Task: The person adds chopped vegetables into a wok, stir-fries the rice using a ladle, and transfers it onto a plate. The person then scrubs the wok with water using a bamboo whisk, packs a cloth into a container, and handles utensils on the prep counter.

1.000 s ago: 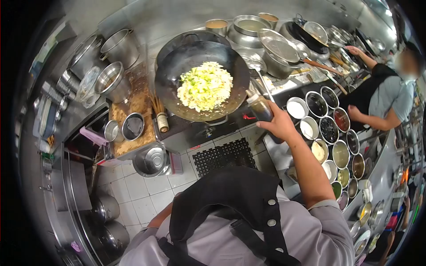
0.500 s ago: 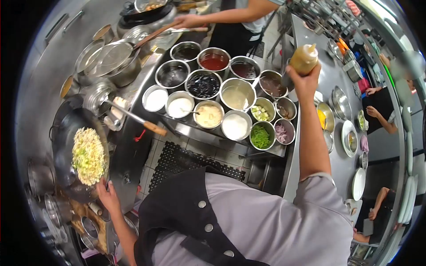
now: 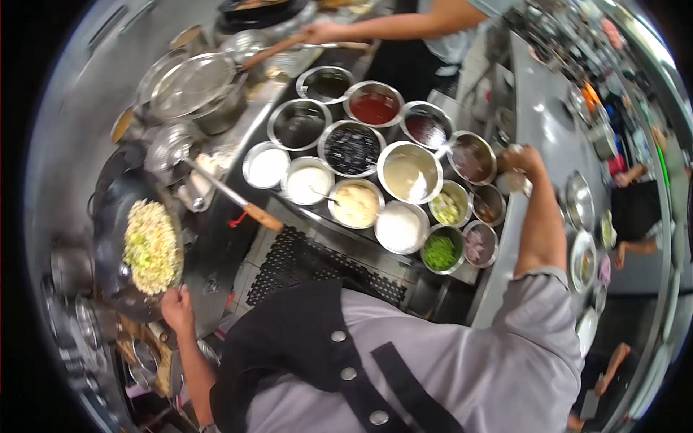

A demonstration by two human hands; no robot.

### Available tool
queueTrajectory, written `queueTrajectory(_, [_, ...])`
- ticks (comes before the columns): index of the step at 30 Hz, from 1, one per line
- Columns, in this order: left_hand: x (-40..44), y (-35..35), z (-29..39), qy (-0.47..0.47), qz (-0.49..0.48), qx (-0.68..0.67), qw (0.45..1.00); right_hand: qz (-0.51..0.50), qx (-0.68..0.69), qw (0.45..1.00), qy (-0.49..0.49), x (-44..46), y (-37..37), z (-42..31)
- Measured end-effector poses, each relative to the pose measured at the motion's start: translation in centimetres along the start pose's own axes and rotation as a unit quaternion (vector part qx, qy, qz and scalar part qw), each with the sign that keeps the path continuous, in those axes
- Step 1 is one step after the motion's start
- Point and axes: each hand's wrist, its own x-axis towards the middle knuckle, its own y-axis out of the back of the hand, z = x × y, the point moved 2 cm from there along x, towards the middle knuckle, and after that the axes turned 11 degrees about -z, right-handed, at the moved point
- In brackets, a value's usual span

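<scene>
One rice heap (image 3: 153, 249) (fifteen clustered containers (image 3: 380, 173))

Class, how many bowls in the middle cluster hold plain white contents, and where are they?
3: the first bowl at the cluster's left end, the second bowl just right of it, the third bowl right of the pale yellow paste. None seems hidden.

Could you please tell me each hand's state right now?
Left hand: curled at the wok; grip cannot be told.
Right hand: curled by a blurred pale object; grip cannot be told.
</scene>
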Motion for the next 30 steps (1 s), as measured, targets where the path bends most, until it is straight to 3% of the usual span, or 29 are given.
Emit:
queueTrajectory(1, [0.3, 0.1, -0.6, -0.008, 0.009, -0.006, 1.0, 0.09, -0.15, 0.982, -0.072, -3.3, -1.0, -4.1])
queueTrajectory(2, [0.5, 0.4, -0.9, -0.006, 0.022, -0.016, 1.0, 0.144, -0.219, 0.965, -0.026, -4.1, -1.0, -5.7])
queueTrajectory(3, [0.7, 0.8, -0.8, -0.006, 0.034, -0.027, 0.999, 0.219, -0.199, 0.955, 0.032, -4.8, -1.5, -7.5])
queueTrajectory(4, [1.1, 2.0, -0.2, -0.003, 0.046, -0.033, 0.998, 0.27, -0.2, 0.936, 0.11, -8.9, -4.4, -13.5])
queueTrajectory(6, [2.3, 4.6, -0.6, -0.011, 0.072, -0.043, 0.996, 0.154, -0.071, 0.963, 0.209, -14.7, -11.5, -21.5])
queueTrajectory(7, [2.9, 5.6, -1.4, -0.03, 0.089, -0.055, 0.994, 0.02, 0.106, 0.978, 0.178, -20.3, -17.6, -26.7])
queueTrajectory(8, [3.8, 6.4, -3.2, -0.044, 0.098, -0.032, 0.994, -0.12, 0.127, 0.942, 0.287, -21.6, -22.9, -26.7])
queueTrajectory(9, [4.9, 7.7, -4.3, -0.024, 0.091, -0.037, 0.995, -0.21, 0.07, 0.945, 0.241, -24.1, -29.6, -26.7])
queueTrajectory(10, [6.1, 8.6, -5.7, -0.012, 0.093, -0.033, 0.995, -0.407, -0.006, 0.887, 0.219, -27.1, -35.2, -29.9])
queueTrajectory(11, [7.6, 9.4, -7.2, -0.002, 0.096, -0.03, 0.995, -0.495, 0.059, 0.796, 0.345, -28.3, -42.7, -29.9])
queueTrajectory(12, [9.3, 10.0, -8.4, 0.003, 0.105, -0.03, 0.994, -0.547, 0.009, 0.775, 0.316, -29.1, -48.7, -28.7])
queueTrajectory(13, [10.9, 10.3, -8.9, -0.03, 0.131, -0.024, 0.991, -0.567, 0.065, 0.761, 0.306, -28.2, -55.0, -26.0])
queueTrajectory(14, [12.3, 10.4, -9.5, -0.061, 0.156, -0.017, 0.986, -0.573, 0.132, 0.792, 0.163, -26.4, -61.8, -23.1])
queueTrajectory(15, [13.4, 9.7, -10.4, -0.03, 0.131, 0.013, 0.991, -0.566, 0.191, 0.802, 0.012, -24.5, -67.0, -21.4])
queueTrajectory(18, [16.8, 7.9, -14.3, 0.006, 0.115, 0.016, 0.993, -0.535, 0.148, 0.829, -0.064, -21.6, -76.0, -23.9])
queueTrajectory(20, [19.0, 8.1, -16.6, 0.04, 0.072, 0.011, 0.997, -0.429, 0.248, 0.857, -0.138, -17.3, -83.0, -23.9])
queueTrajectory(21, [20.0, 8.4, -17.4, 0.021, 0.091, -0.001, 0.996, -0.418, 0.292, 0.855, -0.093, -15.0, -85.1, -24.3])
queueTrajectory(22, [20.9, 8.7, -18.4, 0.066, 0.024, -0.009, 0.997, -0.332, 0.331, 0.873, -0.134, -14.5, -85.5, -26.6])
queueTrajectory(23, [21.2, 8.5, -19.3, 0.095, -0.003, -0.041, 0.995, -0.327, 0.384, 0.84, -0.198, -13.5, -86.2, -28.0])
queueTrajectory(24, [21.3, 8.7, -19.6, 0.093, -0.02, -0.049, 0.994, -0.31, 0.471, 0.813, -0.147, -10.4, -89.3, -26.8])
queueTrajectory(25, [21.4, 8.7, -19.9, 0.082, -0.029, -0.051, 0.995, -0.319, 0.558, 0.75, -0.156, -9.0, -90.3, -27.8])
queueTrajectory(26, [21.4, 8.5, -20.0, 0.082, -0.024, -0.06, 0.995, -0.251, 0.569, 0.756, -0.204, -8.6, -90.4, -27.2])
queueTrajectory(27, [21.4, 8.5, -20.0, 0.081, -0.018, -0.07, 0.994, -0.296, 0.596, 0.73, -0.159, -8.9, -89.6, -26.2])
queueTrajectory(28, [21.3, 8.5, -19.9, 0.086, -0.017, -0.077, 0.993, -0.203, 0.646, 0.726, -0.12, -10.4, -87.9, -27.0])
queueTrajectory(29, [21.2, 8.6, -19.8, 0.093, -0.013, -0.085, 0.992, -0.246, 0.722, 0.646, -0.028, -10.5, -86.7, -25.6])
queueTrajectory(30, [21.1, 8.7, -19.7, 0.085, 0.003, -0.075, 0.994, -0.246, 0.704, 0.666, -0.009, -11.5, -84.2, -26.2])
